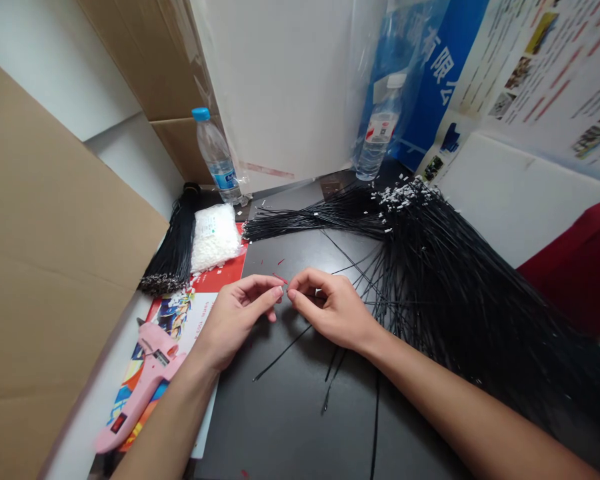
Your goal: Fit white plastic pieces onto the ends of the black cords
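Black wire [280, 357]: single thin strand, straight, lying flat on dark mat, near centre. Slants from free near-left end up toward far right. Upper end runs under right hand [333, 310], hidden there. Left hand [235, 317] and right hand pinch fingertips together just beyond it; pinched bit too small to make out.

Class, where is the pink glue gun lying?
Head view, lower left: the pink glue gun lies on the colourful printed sheet, just left of the left hand.

Bare, slim forearms lead to the left hand [235, 317] and right hand [335, 310], both with short rounded nails
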`<state>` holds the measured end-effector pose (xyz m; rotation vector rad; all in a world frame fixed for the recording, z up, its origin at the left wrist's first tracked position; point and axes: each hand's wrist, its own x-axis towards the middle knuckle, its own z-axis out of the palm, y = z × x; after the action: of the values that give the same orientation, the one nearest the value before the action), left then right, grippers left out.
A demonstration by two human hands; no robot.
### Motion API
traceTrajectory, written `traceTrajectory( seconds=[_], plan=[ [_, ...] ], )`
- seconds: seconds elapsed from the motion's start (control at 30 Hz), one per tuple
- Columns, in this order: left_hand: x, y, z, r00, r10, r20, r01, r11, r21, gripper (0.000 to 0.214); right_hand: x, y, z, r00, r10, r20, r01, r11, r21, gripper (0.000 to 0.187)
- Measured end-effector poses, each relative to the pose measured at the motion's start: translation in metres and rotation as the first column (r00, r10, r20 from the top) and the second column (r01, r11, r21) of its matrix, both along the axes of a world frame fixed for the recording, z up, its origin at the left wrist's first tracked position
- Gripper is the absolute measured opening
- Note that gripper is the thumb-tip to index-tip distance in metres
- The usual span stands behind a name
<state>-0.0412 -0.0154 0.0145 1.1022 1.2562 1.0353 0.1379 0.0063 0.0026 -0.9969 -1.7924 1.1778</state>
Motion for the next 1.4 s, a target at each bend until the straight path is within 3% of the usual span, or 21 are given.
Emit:
traceTrajectory(
  seconds=[0.17,0.27,0.47,0.7,0.8,0.9,0.97,1.2,1.4],
  plan=[
    [-0.001,-0.001,-0.003,0.999,-0.033,-0.005,0.033,0.999,-0.031,0.024,0.001,0.0,-0.001,1.0,-0.008,0.002,0.008,0.999,0.048,0.009],
    [-0.002,-0.002,-0.003,0.999,-0.041,0.019,0.042,0.998,-0.044,0.025,0.002,0.001,-0.002,0.999,-0.022,0.041,0.016,0.988,0.152,0.006],
    [-0.003,0.0,-0.004,0.995,-0.043,0.093,0.049,0.997,-0.066,0.027,0.006,0.002,-0.006,0.983,-0.041,0.178,-0.045,0.889,0.456,0.009],
    [-0.004,0.001,-0.005,0.992,-0.047,0.114,0.055,0.996,-0.068,0.025,0.007,0.005,-0.009,0.974,-0.078,0.211,-0.047,0.847,0.53,0.012],
    [-0.004,0.0,-0.003,0.996,-0.043,0.084,0.048,0.998,-0.051,0.024,0.007,0.003,-0.004,0.968,-0.101,0.228,-0.011,0.895,0.447,0.012],
    [-0.003,-0.001,-0.002,0.998,-0.04,0.044,0.041,0.998,-0.041,0.024,0.005,-0.001,0.002,0.981,-0.041,0.19,-0.003,0.974,0.228,0.013],
    [-0.003,-0.001,-0.002,0.999,-0.048,0.021,0.048,0.998,-0.044,0.024,0.004,-0.001,0.004,0.991,0.017,0.133,-0.027,0.997,0.076,0.013],
    [-0.002,-0.002,0.0,0.995,-0.091,-0.051,0.088,0.995,-0.055,0.026,0.003,0.002,0.001,0.996,0.087,-0.021,-0.089,0.977,-0.195,0.012],
    [-0.002,-0.003,0.002,0.994,-0.078,-0.08,0.074,0.996,-0.044,0.027,0.003,0.003,-0.003,0.996,0.08,-0.031,-0.085,0.968,-0.238,0.014]
  ],
)
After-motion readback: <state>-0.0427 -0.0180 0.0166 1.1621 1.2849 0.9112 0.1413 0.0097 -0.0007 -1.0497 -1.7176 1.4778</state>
